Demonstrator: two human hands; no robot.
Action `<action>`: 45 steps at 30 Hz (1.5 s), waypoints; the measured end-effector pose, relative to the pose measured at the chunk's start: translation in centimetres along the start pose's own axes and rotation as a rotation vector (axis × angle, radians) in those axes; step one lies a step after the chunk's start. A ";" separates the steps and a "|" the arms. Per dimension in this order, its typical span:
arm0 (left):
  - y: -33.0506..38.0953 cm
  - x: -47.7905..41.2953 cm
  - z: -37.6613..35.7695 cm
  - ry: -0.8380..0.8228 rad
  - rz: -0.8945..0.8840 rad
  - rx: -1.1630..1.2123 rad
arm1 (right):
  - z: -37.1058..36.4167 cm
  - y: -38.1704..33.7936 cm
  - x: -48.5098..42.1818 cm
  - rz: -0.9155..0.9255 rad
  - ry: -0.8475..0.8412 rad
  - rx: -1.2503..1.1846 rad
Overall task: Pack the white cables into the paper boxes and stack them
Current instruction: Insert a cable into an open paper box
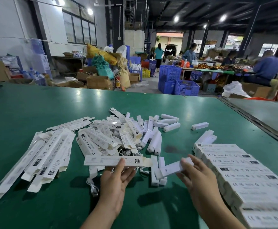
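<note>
My left hand (116,180) holds a long white paper box (113,161) level above the green table (35,113), its right end flap open. My right hand (196,177) grips a plain white inner sleeve (173,168), pointed toward that open end but apart from it. A heap of printed paper boxes (111,136) lies behind, with white cables (130,152) showing under it. One white cable (92,185) lies loose beside my left wrist. A row of packed boxes (239,172) is stacked at the right.
Flat, unfolded boxes (44,156) fan out at the left. Plain white sleeves (169,123) are scattered behind the heap and near my right hand. A metal seam (250,119) runs along the table's right side. People work at far tables beyond blue crates (176,80).
</note>
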State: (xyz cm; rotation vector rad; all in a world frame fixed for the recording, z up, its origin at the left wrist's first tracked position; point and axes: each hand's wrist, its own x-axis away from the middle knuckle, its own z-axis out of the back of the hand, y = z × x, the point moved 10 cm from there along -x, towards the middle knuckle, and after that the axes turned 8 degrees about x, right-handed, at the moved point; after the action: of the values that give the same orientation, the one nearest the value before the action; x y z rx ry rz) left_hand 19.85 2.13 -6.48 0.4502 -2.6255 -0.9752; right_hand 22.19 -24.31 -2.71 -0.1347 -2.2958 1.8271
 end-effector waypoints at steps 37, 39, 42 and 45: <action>-1.5 1.8 -2.6 -0.222 -0.021 -0.183 | -2.4 4.7 2.7 -0.033 -0.093 -0.060; -1.6 1.9 -2.8 -0.239 -0.026 -0.211 | -3.4 4.6 3.2 -0.058 -0.179 -0.026; -1.8 2.0 -3.0 -0.262 -0.025 -0.255 | -5.3 4.7 4.4 -0.118 -0.352 -0.011; -1.8 2.1 -3.1 -0.288 -0.010 -0.278 | -6.9 4.9 5.9 -0.197 -0.507 -0.039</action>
State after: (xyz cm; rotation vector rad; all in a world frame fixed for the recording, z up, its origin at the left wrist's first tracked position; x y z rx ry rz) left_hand 19.50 -1.77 -5.07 0.2724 -2.6705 -1.4805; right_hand 17.67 -15.44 -5.41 0.5939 -2.5452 1.8742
